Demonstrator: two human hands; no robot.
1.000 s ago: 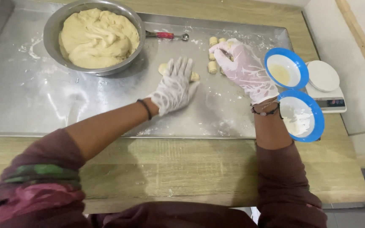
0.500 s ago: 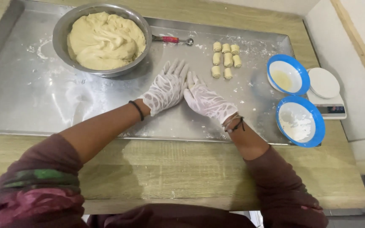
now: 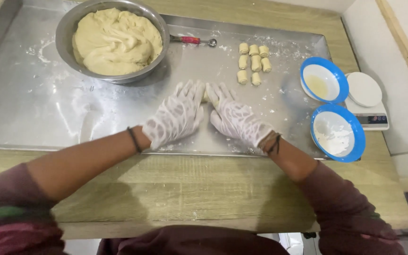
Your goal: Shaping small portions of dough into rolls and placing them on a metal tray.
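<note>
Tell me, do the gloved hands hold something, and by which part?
A small pale dough piece is pressed between left hand and right hand fingertips; mostly hidden.

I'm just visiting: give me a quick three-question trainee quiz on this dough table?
1. True or false: the metal bowl of dough is empty.
2. How many small dough pieces lie in the group by the blue bowls? A) three B) seven C) twelve
3. What lies between the left hand and right hand?

Key:
1. False; it is full of dough.
2. B.
3. A small bit of dough, touched by the fingertips of both gloved hands.
</note>
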